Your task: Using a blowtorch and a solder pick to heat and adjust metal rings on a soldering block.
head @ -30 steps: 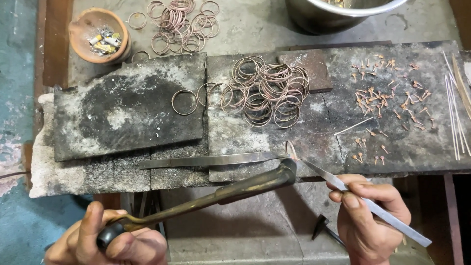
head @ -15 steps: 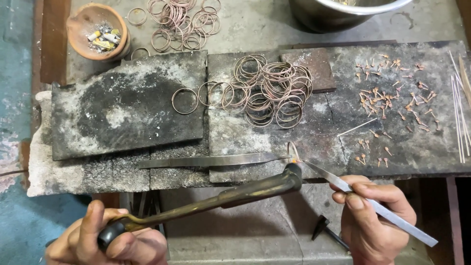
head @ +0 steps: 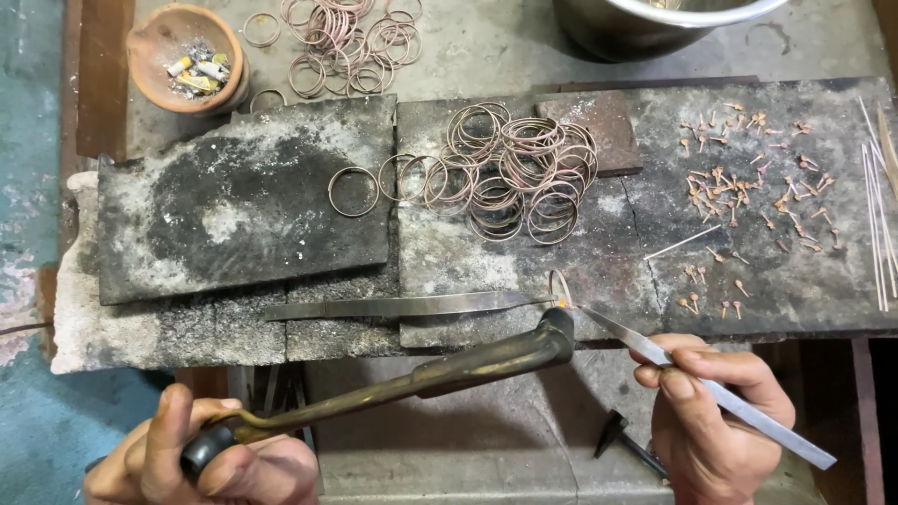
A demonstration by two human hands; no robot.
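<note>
My left hand (head: 210, 458) grips the black handle of a brass torch (head: 421, 377) whose curved nozzle ends near a small glowing spot on the charred slab. My right hand (head: 716, 421) holds long steel tweezers (head: 702, 385), their tips at a small copper ring (head: 559, 287) by the nozzle. A second pair of flat tweezers (head: 402, 305) lies on the slab, pointing at the same ring. A pile of copper rings (head: 510, 168) rests behind it.
A dark soldering block (head: 238, 201) sits at left. Small copper pins (head: 739, 187) lie scattered at right, thin rods (head: 877, 215) at the far right edge. A clay bowl (head: 187, 58), more rings (head: 346, 37) and a steel pot (head: 655, 23) stand at the back.
The torch nozzle and the tweezer tips have shifted slightly right along the slab's front edge, staying at the small ring; a glow now shows at the nozzle.
</note>
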